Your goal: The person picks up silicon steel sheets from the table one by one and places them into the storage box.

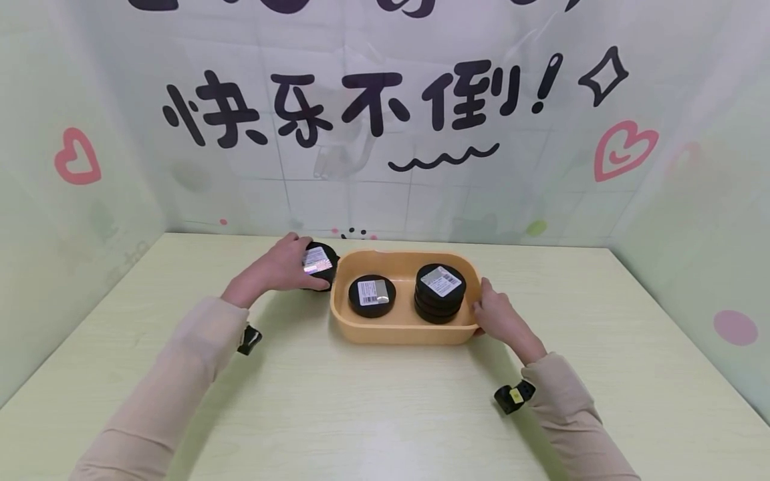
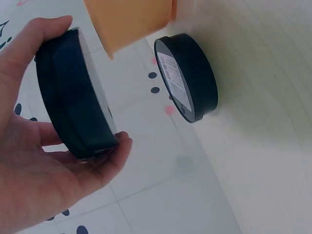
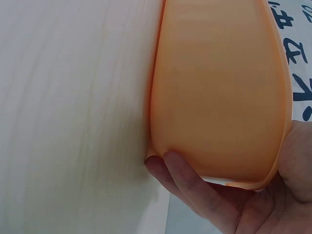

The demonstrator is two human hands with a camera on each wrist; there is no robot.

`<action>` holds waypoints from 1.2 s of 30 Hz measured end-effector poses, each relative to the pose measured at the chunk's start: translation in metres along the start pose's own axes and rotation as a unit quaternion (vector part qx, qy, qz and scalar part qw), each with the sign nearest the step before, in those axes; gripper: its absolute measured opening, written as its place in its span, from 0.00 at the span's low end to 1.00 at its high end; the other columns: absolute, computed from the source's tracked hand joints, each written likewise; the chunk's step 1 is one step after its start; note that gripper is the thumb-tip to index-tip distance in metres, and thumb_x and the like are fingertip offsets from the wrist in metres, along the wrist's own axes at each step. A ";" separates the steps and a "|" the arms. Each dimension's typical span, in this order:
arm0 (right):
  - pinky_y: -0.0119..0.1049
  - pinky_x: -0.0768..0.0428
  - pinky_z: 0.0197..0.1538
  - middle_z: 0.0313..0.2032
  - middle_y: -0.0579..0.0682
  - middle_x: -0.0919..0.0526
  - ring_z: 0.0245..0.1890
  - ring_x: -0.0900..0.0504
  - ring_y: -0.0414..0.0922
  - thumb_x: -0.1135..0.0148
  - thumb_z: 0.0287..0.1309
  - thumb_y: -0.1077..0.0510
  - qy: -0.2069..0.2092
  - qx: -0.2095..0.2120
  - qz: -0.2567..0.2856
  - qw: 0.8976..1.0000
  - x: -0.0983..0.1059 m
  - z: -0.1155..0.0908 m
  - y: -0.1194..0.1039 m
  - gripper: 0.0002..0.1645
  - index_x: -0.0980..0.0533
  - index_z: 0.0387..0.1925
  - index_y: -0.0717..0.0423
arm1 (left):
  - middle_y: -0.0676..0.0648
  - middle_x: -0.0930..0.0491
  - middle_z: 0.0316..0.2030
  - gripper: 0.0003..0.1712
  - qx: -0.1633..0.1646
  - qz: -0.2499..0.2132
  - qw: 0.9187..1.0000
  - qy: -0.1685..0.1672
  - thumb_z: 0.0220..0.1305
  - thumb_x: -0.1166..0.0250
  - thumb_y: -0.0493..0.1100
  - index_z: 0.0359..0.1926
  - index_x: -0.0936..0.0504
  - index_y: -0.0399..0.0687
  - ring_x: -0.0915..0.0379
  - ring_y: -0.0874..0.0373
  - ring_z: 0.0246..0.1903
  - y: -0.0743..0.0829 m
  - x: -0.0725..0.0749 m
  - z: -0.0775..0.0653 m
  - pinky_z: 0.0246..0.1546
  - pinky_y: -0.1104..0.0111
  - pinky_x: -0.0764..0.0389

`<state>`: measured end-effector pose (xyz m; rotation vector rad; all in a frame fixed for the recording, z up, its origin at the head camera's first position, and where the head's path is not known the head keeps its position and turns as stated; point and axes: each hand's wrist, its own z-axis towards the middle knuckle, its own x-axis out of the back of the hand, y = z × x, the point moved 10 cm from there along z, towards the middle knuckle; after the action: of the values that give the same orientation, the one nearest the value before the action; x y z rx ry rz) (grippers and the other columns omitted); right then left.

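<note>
My left hand [image 1: 287, 265] grips a flat round black tin [image 2: 73, 92] by its edge, thumb on one side and fingers on the other, beside the left end of a pale orange plastic basket [image 1: 397, 336]. A second black tin [image 2: 195, 73] with a white label sits on the table below, seen in the left wrist view. My right hand [image 1: 500, 314] holds the basket's right end, thumb at the rim and fingers curled under the outside wall. Inside the basket, one labelled tin [image 1: 371, 296] lies at left and a stack of tins [image 1: 441, 287] stands at right.
The basket rests on a light wood-grain table [image 1: 385, 407], toward its back edge. Behind rises a white printed backdrop [image 1: 373, 194] with black lettering, and similar panels flank both sides. A small black device [image 1: 511, 397] is worn at the right wrist.
</note>
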<state>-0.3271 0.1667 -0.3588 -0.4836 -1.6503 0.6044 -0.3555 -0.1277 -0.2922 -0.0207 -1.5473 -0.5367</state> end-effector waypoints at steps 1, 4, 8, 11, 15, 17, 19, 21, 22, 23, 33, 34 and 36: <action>0.34 0.23 0.22 0.46 0.78 0.33 0.20 0.20 0.48 0.62 0.60 0.67 -0.002 -0.008 0.001 1.000 0.000 0.000 0.001 0.30 0.56 0.61 0.74 | 0.31 0.34 0.45 0.48 -0.005 -0.002 1.000 0.003 0.41 0.31 0.53 0.56 0.39 0.24 0.35 0.43 0.41 0.003 0.000 0.001 0.43 0.54 0.30; 0.35 0.22 0.22 0.46 0.78 0.33 0.21 0.20 0.49 0.62 0.61 0.67 -0.001 -0.011 0.000 1.000 0.000 0.000 0.001 0.30 0.56 0.61 0.74 | 0.31 0.35 0.46 0.48 -0.023 -0.009 1.000 0.012 0.41 0.31 0.53 0.56 0.39 0.25 0.35 0.43 0.42 0.011 -0.001 0.003 0.44 0.54 0.30; 0.35 0.22 0.23 0.46 0.78 0.34 0.22 0.19 0.49 0.62 0.60 0.67 -0.003 -0.010 0.002 1.000 -0.001 0.001 0.003 0.30 0.57 0.61 0.74 | 0.31 0.35 0.47 0.47 -0.038 -0.016 0.999 0.015 0.41 0.31 0.52 0.56 0.38 0.27 0.35 0.44 0.42 0.022 -0.002 0.005 0.44 0.54 0.31; 0.33 0.23 0.22 0.46 0.79 0.34 0.21 0.20 0.48 0.62 0.60 0.68 -0.003 -0.002 0.005 1.000 -0.001 0.000 0.001 0.30 0.57 0.61 0.75 | 0.32 0.35 0.49 0.49 -0.046 -0.021 0.999 0.011 0.40 0.31 0.53 0.58 0.39 0.28 0.35 0.44 0.43 0.028 -0.003 0.007 0.45 0.54 0.31; 0.34 0.23 0.21 0.46 0.79 0.34 0.20 0.20 0.48 0.62 0.60 0.67 -0.004 0.001 0.006 1.000 0.000 -0.001 -0.001 0.30 0.57 0.61 0.75 | 0.32 0.36 0.50 0.51 -0.059 -0.031 0.998 0.006 0.39 0.30 0.54 0.59 0.40 0.28 0.36 0.44 0.44 0.037 -0.007 0.010 0.46 0.55 0.31; 0.35 0.22 0.22 0.46 0.78 0.33 0.21 0.20 0.49 0.62 0.60 0.67 -0.004 -0.006 0.006 1.000 0.000 -0.001 0.000 0.30 0.57 0.61 0.73 | 0.31 0.37 0.53 0.51 -0.062 -0.034 0.998 0.003 0.38 0.30 0.54 0.59 0.40 0.29 0.37 0.42 0.48 0.041 -0.010 0.012 0.48 0.54 0.32; 0.36 0.22 0.22 0.46 0.78 0.33 0.21 0.20 0.49 0.62 0.60 0.67 -0.002 -0.005 0.003 1.000 0.000 -0.001 0.000 0.30 0.57 0.61 0.74 | 0.30 0.40 0.56 0.52 -0.062 -0.036 0.997 -0.002 0.38 0.30 0.54 0.60 0.41 0.29 0.41 0.39 0.54 0.045 -0.012 0.014 0.51 0.53 0.34; 0.36 0.22 0.22 0.45 0.78 0.32 0.22 0.20 0.49 0.62 0.61 0.67 -0.001 -0.007 -0.001 1.000 0.000 -0.001 0.000 0.30 0.56 0.61 0.74 | 0.29 0.41 0.57 0.52 -0.066 -0.037 0.997 -0.003 0.39 0.30 0.54 0.60 0.41 0.29 0.43 0.38 0.57 0.049 -0.014 0.016 0.53 0.52 0.35; 0.36 0.22 0.23 0.45 0.78 0.32 0.22 0.20 0.49 0.62 0.61 0.67 -0.001 -0.008 -0.002 1.000 0.000 0.000 0.001 0.29 0.56 0.61 0.74 | 0.29 0.40 0.56 0.52 -0.071 -0.036 0.997 -0.003 0.39 0.30 0.53 0.60 0.41 0.29 0.43 0.38 0.56 0.052 -0.015 0.017 0.52 0.53 0.35; 0.36 0.22 0.23 0.45 0.78 0.32 0.22 0.19 0.49 0.62 0.61 0.67 -0.001 -0.009 -0.003 1.000 -0.001 0.000 0.002 0.30 0.56 0.61 0.74 | 0.30 0.39 0.55 0.51 -0.075 -0.034 0.997 -0.002 0.39 0.30 0.53 0.60 0.40 0.28 0.41 0.39 0.55 0.054 -0.017 0.017 0.52 0.53 0.34; 0.36 0.22 0.23 0.45 0.78 0.32 0.22 0.20 0.49 0.62 0.60 0.67 0.002 -0.008 -0.006 1.000 0.000 0.001 0.002 0.29 0.55 0.60 0.74 | 0.35 0.35 0.50 0.51 -0.088 -0.016 0.996 -0.020 0.39 0.29 0.54 0.59 0.39 0.30 0.36 0.46 0.47 0.065 -0.032 0.023 0.48 0.56 0.31; 0.36 0.22 0.23 0.45 0.78 0.32 0.22 0.20 0.49 0.62 0.60 0.67 0.002 -0.008 -0.006 1.000 0.000 0.001 0.002 0.29 0.55 0.60 0.74 | 0.36 0.35 0.50 0.50 -0.090 -0.018 0.996 -0.022 0.39 0.29 0.53 0.59 0.39 0.30 0.36 0.46 0.47 0.066 -0.033 0.023 0.47 0.56 0.31; 0.36 0.22 0.23 0.44 0.77 0.31 0.22 0.20 0.49 0.62 0.60 0.68 0.002 -0.007 -0.006 1.000 0.000 0.001 0.002 0.28 0.55 0.60 0.74 | 0.36 0.34 0.49 0.49 -0.092 -0.019 0.995 -0.025 0.39 0.29 0.53 0.59 0.38 0.31 0.35 0.46 0.46 0.067 -0.036 0.024 0.47 0.57 0.31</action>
<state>-0.3285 0.1683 -0.3607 -0.4841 -1.6528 0.5826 -0.3528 -0.0491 -0.3038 -0.1463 -1.5445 -0.7118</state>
